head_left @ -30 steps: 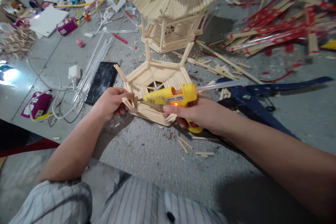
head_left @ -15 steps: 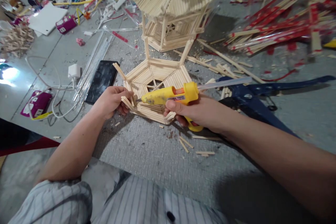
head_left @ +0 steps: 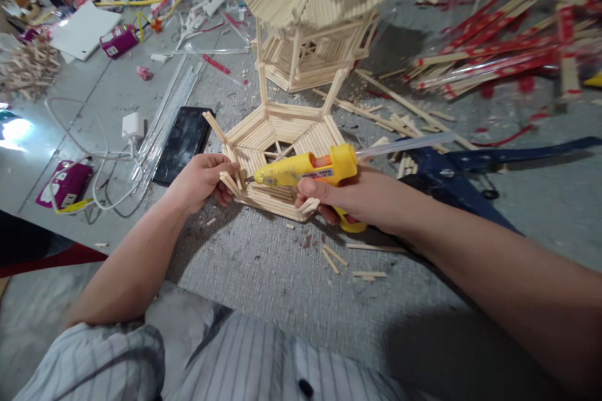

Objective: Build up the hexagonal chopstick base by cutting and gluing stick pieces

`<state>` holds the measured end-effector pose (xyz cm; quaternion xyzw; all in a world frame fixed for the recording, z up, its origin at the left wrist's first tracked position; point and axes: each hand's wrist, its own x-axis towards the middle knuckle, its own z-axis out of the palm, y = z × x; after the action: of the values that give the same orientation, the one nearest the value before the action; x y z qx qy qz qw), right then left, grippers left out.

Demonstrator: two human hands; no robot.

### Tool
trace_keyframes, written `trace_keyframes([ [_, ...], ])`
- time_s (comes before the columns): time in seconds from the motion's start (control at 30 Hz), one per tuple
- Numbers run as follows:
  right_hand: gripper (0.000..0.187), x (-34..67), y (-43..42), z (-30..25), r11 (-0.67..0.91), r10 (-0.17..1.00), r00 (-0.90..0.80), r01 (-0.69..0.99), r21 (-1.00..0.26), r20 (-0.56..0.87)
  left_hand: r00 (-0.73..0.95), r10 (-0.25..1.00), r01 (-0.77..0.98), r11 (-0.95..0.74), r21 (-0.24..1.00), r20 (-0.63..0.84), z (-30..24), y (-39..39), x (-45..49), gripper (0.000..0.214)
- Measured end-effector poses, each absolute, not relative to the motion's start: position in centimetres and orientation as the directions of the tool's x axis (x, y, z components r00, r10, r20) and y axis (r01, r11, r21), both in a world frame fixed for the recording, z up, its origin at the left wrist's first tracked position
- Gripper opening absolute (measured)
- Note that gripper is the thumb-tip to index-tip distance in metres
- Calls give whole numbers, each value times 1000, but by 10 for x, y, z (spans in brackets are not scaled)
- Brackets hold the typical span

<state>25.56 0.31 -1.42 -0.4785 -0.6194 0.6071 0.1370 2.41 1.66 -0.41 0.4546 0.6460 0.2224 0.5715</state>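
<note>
A yellow hot glue gun [head_left: 282, 170] is gripped in my right hand [head_left: 352, 197], with a clear glue stick [head_left: 409, 146] poking out of its back. Its nozzle points left, right by the near-left corner of a many-sided frame of wooden sticks [head_left: 301, 118]. My left hand [head_left: 202, 183] is closed at that corner, its fingertips pinching a short wooden stick [head_left: 241, 177] beside the nozzle. Upright posts stand at several corners of the frame. My right hand and the gun hide part of its near right side.
Behind stands a tiered stick pavilion [head_left: 324, 3]. A blue-handled cutter [head_left: 465, 182] lies at right, below bundled sticks [head_left: 508, 44] in red-marked wrap. At left are a black phone [head_left: 182, 144], a white charger [head_left: 133, 126] with cables and a purple box [head_left: 66, 183]. Loose sticks [head_left: 332, 258] lie in front.
The view has shifted very slightly. Both hands, the glue gun and the stick frame hold nearly the same positions as before.
</note>
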Motion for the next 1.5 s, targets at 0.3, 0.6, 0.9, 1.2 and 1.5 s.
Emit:
trace_keyframes([
  [0.3, 61, 255, 11, -15, -116, 717, -586, 435, -893, -378, 73, 838, 341, 488, 803, -540, -3, 17, 24, 24],
  [0.6, 54, 250, 11, -4, -149, 714, -588, 402, -903, -380, 80, 835, 352, 488, 799, -545, -4, 17, 23, 25],
  [0.9, 47, 250, 11, -2, -186, 698, -585, 409, -893, -413, 87, 841, 357, 475, 804, -535, -4, 17, 22, 24],
  [1.2, 40, 250, 11, -1, -219, 701, -565, 410, -885, -435, 90, 838, 350, 479, 805, -538, -4, 17, 22, 25],
  [1.5, 39, 252, 11, 2, -229, 698, -578, 378, -897, -422, 97, 842, 340, 474, 813, -531, -4, 17, 23, 26],
])
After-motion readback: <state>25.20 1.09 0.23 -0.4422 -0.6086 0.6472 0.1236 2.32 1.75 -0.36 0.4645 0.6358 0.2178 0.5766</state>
